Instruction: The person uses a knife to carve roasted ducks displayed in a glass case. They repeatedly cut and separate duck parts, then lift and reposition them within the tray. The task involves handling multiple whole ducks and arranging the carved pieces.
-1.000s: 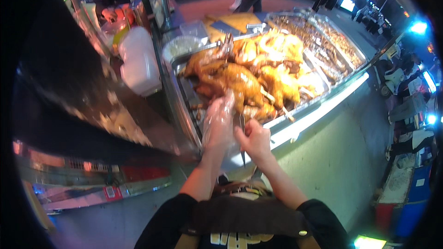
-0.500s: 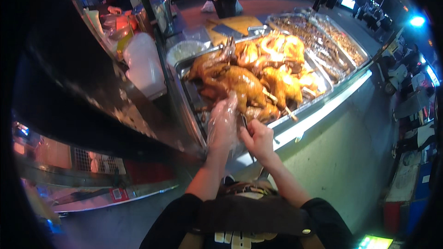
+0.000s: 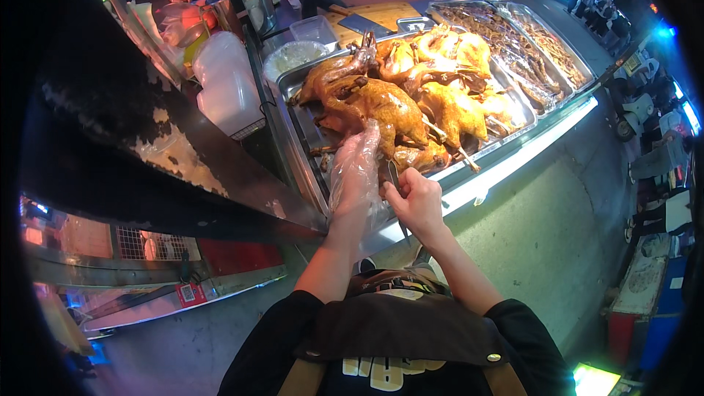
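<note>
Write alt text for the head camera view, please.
A plastic-gloved left hand reaches to roast birds piled in a metal tray, and the bare right hand holds a thin metal tool. Beyond the tray, a cleaver lies on a wooden board.

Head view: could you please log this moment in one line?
left hand: gloved, at bird; right hand: bare, holding metal tool; bird: in tray

The stall counter (image 3: 524, 149) before me has a near edge lit bright white. A big steel tray (image 3: 306, 132) heaped with whole roasted birds (image 3: 389, 117) takes up much of it. Reckoning from that tray, two long metal trays (image 3: 555, 106) of smaller food pieces sit side by side toward two o'clock. A wooden cutting board (image 3: 396, 12) lies at twelve, a small metal dish (image 3: 416, 23) just beside it; a clear plastic tub (image 3: 314, 31) stands toward eleven, a round bowl (image 3: 290, 59) at ten.
</note>
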`<state>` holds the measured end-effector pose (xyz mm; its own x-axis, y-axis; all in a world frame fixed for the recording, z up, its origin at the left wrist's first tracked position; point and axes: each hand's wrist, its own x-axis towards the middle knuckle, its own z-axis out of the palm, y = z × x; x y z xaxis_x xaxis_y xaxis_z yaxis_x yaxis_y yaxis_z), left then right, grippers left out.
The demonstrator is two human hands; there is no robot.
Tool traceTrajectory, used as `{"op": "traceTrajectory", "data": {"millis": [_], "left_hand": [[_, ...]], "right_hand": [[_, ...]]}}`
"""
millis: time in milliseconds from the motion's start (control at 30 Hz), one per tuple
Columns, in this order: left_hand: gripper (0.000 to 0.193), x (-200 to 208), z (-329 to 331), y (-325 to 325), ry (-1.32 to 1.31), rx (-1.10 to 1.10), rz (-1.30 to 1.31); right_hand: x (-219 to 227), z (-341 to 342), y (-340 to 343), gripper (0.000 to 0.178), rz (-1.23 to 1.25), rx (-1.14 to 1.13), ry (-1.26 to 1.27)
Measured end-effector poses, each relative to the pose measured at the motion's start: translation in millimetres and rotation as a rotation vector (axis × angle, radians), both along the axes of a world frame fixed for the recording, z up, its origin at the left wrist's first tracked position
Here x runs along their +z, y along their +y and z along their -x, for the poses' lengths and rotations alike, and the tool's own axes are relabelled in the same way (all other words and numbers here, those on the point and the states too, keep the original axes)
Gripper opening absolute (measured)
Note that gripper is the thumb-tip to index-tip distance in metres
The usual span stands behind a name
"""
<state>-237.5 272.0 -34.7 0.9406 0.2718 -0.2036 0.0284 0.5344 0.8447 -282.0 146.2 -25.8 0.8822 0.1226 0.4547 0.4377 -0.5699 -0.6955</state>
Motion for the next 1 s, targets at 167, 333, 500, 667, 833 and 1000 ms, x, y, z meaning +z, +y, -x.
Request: {"op": "traceTrajectory", "data": {"millis": [167,333,500,667,833,1000], "left_hand": [[0.036,0,0,-1,0.034,0.01,-0.061],[0.035,-9,-3,1,-0.017,0.015,-0.034],[0.032,-10,-3,-1,-0.047,0.008,0.008],[0.033,-7,-1,-1,-0.049,0.016,0.002],[0.034,-11,-3,1,-0.054,0.003,0.0],[0.035,-2,1,0,-0.049,-0.03,0.032]], "right_hand": [[0,-5,1,0.031,-0.021,-0.028,0.081],[2,-5,4,0.03,0.005,-0.03,0.089],[3,-6,5,0.03,0.002,-0.032,0.084],[3,-8,6,0.03,0.003,-0.028,0.106],[6,-9,8,0.03,0.003,-0.017,0.073],[8,-6,3,0.03,0.015,0.01,0.03]]}}
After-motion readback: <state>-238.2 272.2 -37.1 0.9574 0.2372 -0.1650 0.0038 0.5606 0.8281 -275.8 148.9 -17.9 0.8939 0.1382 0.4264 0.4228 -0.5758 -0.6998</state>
